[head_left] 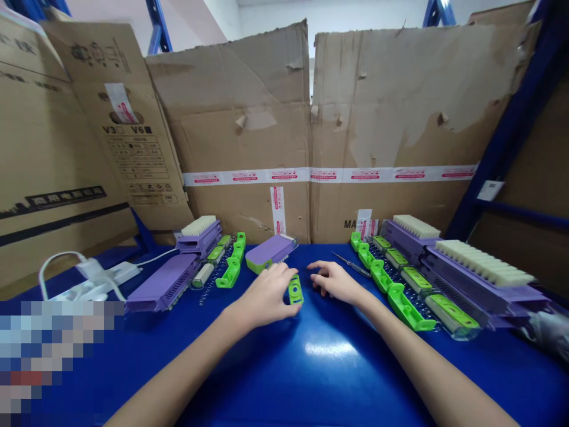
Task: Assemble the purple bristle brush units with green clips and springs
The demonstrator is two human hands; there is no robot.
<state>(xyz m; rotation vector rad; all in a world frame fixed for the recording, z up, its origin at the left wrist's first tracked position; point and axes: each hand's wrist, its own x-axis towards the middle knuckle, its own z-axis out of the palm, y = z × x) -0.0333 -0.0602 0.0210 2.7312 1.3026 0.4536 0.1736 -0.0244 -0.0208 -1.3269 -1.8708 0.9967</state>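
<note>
A small bright green plastic part (296, 289) with a round hole is gripped between the thumb and fingers of my left hand (270, 296), just above the blue table. My right hand (335, 281) hovers to its right with fingers loosely bent and apart, and nothing shows in it. Beyond my left hand lies a purple plastic housing (271, 249) with a green end, partly hidden by that hand. A thin screwdriver (351, 264) rests on the table past my right hand.
Rows of green brackets (380, 276), clear-sided blocks with green tops (427, 281) and purple housings topped by cream bristle blocks (484, 261) line the right. Similar purple housings (162, 281) stand left. A white power strip (89, 284) lies far left. Cardboard (249, 130) walls the back.
</note>
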